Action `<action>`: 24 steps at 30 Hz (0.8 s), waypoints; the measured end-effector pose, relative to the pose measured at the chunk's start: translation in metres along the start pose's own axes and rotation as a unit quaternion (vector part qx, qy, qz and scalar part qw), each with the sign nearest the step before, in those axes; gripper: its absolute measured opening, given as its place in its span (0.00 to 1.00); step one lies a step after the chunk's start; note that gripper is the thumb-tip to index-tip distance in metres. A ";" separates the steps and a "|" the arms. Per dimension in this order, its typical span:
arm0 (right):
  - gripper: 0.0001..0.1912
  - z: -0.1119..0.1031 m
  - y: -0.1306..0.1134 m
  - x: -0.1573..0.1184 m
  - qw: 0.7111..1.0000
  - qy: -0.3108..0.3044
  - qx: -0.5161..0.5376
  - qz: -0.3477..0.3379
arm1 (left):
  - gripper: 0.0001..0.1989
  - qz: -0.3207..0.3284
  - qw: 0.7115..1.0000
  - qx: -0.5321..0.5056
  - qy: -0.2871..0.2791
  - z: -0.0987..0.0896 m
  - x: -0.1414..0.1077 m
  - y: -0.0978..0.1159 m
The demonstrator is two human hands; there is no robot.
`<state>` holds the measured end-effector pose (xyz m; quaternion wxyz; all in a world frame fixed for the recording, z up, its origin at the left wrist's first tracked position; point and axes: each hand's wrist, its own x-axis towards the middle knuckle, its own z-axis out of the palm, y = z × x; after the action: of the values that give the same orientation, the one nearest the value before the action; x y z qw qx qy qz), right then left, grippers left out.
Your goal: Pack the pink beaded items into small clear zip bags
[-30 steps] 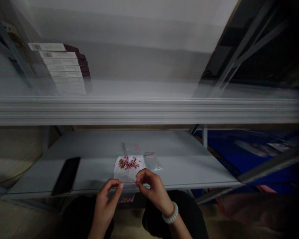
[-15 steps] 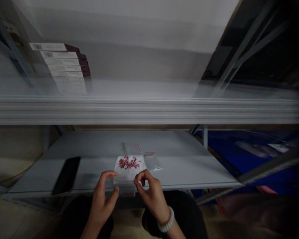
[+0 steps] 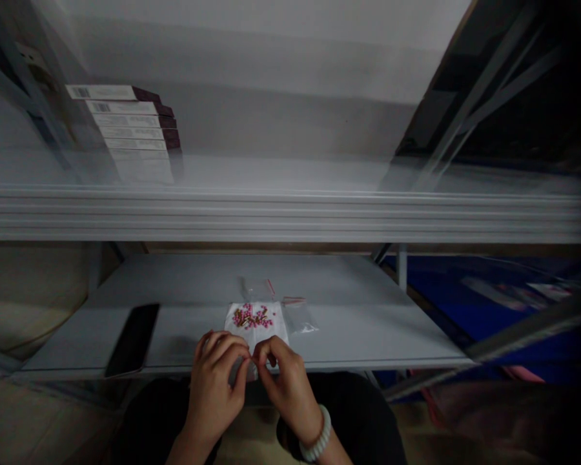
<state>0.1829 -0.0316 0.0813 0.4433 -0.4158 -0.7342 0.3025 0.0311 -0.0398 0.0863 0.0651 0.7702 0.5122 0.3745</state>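
Clear plastic bag (image 3: pixel 252 372) pinched between left hand (image 3: pixel 219 380) and right hand (image 3: pixel 289 387).
Pink and gold beads (image 3: pixel 252 316) on white paper (image 3: pixel 270 332).

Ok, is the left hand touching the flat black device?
Apart. The head view shows a stretch of grey shelf between the left hand and the flat black device.

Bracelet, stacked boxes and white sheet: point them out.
Bracelet (image 3: pixel 325 437), head view: on its outer beads.
Stacked boxes (image 3: pixel 126 121), head view: white side, mid-stack.
White sheet (image 3: pixel 281 326), head view: bare right part.
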 end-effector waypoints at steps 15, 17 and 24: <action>0.12 0.009 0.001 0.000 0.999 0.001 -0.003 -0.037 | 0.09 -0.082 0.996 -0.024 0.004 -0.009 -0.008 -0.017; 0.12 0.007 0.000 0.001 0.999 0.006 0.000 -0.035 | 0.09 -0.096 0.994 -0.059 -0.007 -0.009 -0.008 -0.019; 0.11 0.004 -0.001 0.000 1.000 0.015 0.001 -0.027 | 0.11 -0.130 0.987 -0.091 -0.007 -0.016 -0.009 -0.022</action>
<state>0.1796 -0.0326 0.0802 0.4627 -0.3995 -0.7382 0.2852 0.0027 -0.0418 0.0824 0.1870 0.6905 0.5710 0.4027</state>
